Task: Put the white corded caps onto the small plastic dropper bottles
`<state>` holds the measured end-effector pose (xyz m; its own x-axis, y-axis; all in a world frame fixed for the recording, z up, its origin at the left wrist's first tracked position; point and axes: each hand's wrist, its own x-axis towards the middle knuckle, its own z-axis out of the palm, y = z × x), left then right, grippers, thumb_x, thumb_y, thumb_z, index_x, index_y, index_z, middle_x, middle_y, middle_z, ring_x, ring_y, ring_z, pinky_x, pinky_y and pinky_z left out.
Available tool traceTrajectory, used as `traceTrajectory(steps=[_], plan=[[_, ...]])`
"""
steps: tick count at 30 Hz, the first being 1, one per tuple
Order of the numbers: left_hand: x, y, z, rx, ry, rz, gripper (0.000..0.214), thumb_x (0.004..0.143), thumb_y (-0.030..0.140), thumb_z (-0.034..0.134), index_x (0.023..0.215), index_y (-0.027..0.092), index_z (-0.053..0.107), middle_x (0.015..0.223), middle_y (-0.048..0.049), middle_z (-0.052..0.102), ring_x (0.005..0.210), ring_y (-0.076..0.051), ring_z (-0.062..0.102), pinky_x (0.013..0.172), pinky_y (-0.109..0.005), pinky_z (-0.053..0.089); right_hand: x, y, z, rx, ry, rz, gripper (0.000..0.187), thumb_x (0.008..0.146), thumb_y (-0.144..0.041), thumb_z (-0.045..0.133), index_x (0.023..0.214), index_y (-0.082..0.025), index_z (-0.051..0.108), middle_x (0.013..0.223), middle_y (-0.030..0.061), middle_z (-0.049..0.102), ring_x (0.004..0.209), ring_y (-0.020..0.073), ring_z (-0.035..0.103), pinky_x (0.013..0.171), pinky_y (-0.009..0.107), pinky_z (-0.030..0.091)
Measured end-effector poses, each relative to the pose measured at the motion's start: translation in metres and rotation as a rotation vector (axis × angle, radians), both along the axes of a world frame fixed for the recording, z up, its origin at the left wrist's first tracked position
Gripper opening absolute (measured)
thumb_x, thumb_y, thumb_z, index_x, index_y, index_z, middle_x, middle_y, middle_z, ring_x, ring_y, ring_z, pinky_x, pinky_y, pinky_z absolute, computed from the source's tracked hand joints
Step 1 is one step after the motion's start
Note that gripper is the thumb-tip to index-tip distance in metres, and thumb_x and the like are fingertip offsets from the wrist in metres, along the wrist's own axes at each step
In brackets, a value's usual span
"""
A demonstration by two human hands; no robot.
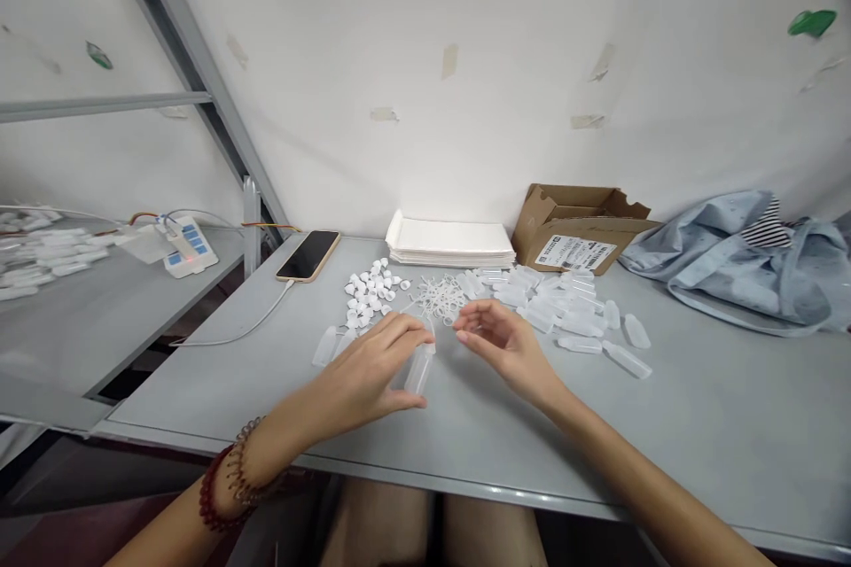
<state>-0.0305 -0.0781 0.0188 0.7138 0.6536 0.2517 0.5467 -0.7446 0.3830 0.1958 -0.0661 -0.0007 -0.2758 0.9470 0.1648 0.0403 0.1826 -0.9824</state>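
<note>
In my left hand (378, 363) a small translucent plastic bottle (418, 369) with a white top stands tilted between the fingers and the thumb. A thin white loop appears to rise from its top. My right hand (498, 345) hovers to the right of the bottle, fingers curved and the thumb a little apart from them; I see nothing held in it. Just beyond both hands lies a heap of thin white loops (440, 297). White caps (369, 291) are piled to the left of the loops. More translucent bottles (551, 306) are scattered on the right, and a few (325, 345) lie beside my left hand.
A stack of white paper sheets or envelopes (448, 244) and an open cardboard box (578, 230) stand against the wall. Light blue cloth (751, 261) lies on the right. A phone (308, 256) on a cable lies left, with a power strip (190, 248) on the neighbouring table.
</note>
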Motion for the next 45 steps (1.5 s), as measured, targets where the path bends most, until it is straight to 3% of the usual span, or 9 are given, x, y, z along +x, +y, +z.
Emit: traceTrajectory(steps=[4, 8, 11, 16, 24, 33, 38, 41, 45], plan=[[-0.008, 0.0, 0.007, -0.03, -0.05, -0.032, 0.059, 0.076, 0.03, 0.075, 0.125, 0.023, 0.043, 0.12, -0.0078, 0.05, 0.111, -0.023, 0.046, 0.091, -0.034, 0.045, -0.011, -0.004, 0.01, 0.379, -0.176, 0.059, 0.027, 0.085, -0.021, 0.06, 0.111, -0.024, 0.056, 0.108, 0.0052, 0.067, 0.101, 0.0182, 0.059, 0.091, 0.038, 0.044], [-0.01, 0.003, 0.009, -0.051, -0.111, -0.025, 0.059, 0.076, 0.041, 0.074, 0.124, 0.024, 0.044, 0.119, -0.0074, 0.051, 0.111, -0.023, 0.046, 0.091, -0.035, 0.045, -0.015, -0.002, 0.01, 0.449, -0.279, 0.126, 0.034, 0.087, -0.021, 0.059, 0.12, -0.024, 0.053, 0.105, 0.0053, 0.068, 0.102, 0.0193, 0.06, 0.091, 0.039, 0.045], [-0.011, 0.005, 0.005, -0.067, -0.125, -0.012, 0.057, 0.075, 0.044, 0.073, 0.121, 0.023, 0.046, 0.116, -0.0075, 0.053, 0.108, -0.023, 0.047, 0.09, -0.037, 0.045, -0.016, 0.001, 0.007, 0.46, -0.328, 0.102, 0.013, 0.09, -0.024, 0.056, 0.099, -0.022, 0.064, 0.079, 0.0025, 0.068, 0.087, 0.0189, 0.059, 0.081, 0.036, 0.047], [-0.014, 0.01, -0.001, -0.096, -0.128, 0.022, 0.055, 0.075, 0.043, 0.074, 0.119, 0.022, 0.049, 0.115, -0.0075, 0.054, 0.109, -0.024, 0.048, 0.09, -0.038, 0.045, -0.017, 0.005, 0.004, 0.496, -0.441, 0.072, 0.016, 0.091, -0.022, 0.053, 0.078, -0.021, 0.062, 0.07, 0.001, 0.065, 0.07, 0.0161, 0.058, 0.072, 0.032, 0.044], [-0.013, 0.016, -0.006, -0.191, -0.235, 0.114, 0.056, 0.068, 0.043, 0.079, 0.112, 0.02, 0.053, 0.11, -0.0069, 0.057, 0.1, -0.022, 0.052, 0.084, -0.036, 0.047, -0.025, 0.009, -0.01, 0.894, -0.633, -0.026, 0.013, 0.092, -0.012, 0.046, 0.086, -0.019, 0.053, 0.072, 0.0012, 0.063, 0.064, 0.0137, 0.055, 0.077, 0.034, 0.04], [-0.011, -0.013, 0.004, -0.258, -0.564, 0.106, 0.062, 0.063, 0.041, 0.083, 0.114, 0.023, 0.053, 0.106, -0.0055, 0.057, 0.08, -0.015, 0.05, 0.074, -0.031, 0.048, -0.029, -0.024, 0.021, 1.211, -0.711, -0.227, 0.018, 0.086, -0.007, 0.053, 0.091, -0.024, 0.051, 0.069, -0.0006, 0.063, 0.066, 0.0157, 0.059, 0.09, 0.043, 0.036], [-0.009, -0.012, 0.001, -0.16, -0.552, 0.154, 0.059, 0.066, 0.044, 0.08, 0.113, 0.022, 0.052, 0.105, -0.0066, 0.058, 0.084, -0.017, 0.054, 0.072, -0.032, 0.048, -0.032, -0.017, 0.019, 1.181, -0.686, -0.184, 0.016, 0.088, -0.007, 0.048, 0.091, -0.023, 0.052, 0.069, 0.0011, 0.063, 0.062, 0.0156, 0.056, 0.076, 0.037, 0.043], [-0.012, 0.001, -0.007, -0.1, -0.406, 0.181, 0.059, 0.068, 0.046, 0.078, 0.114, 0.021, 0.051, 0.111, -0.0084, 0.058, 0.097, -0.022, 0.053, 0.082, -0.036, 0.048, -0.032, -0.001, 0.008, 1.049, -0.678, -0.087, 0.013, 0.091, -0.01, 0.045, 0.09, -0.02, 0.052, 0.071, 0.0033, 0.064, 0.062, 0.0154, 0.055, 0.066, 0.031, 0.043], [-0.021, 0.019, -0.016, -0.097, -0.181, 0.137, 0.06, 0.067, 0.049, 0.077, 0.114, 0.021, 0.052, 0.113, -0.0085, 0.056, 0.109, -0.027, 0.047, 0.093, -0.044, 0.044, -0.031, 0.018, -0.013, 0.851, -0.713, 0.032, 0.016, 0.095, -0.016, 0.04, 0.089, -0.02, 0.054, 0.076, 0.0041, 0.066, 0.067, 0.0158, 0.058, 0.07, 0.031, 0.042]])
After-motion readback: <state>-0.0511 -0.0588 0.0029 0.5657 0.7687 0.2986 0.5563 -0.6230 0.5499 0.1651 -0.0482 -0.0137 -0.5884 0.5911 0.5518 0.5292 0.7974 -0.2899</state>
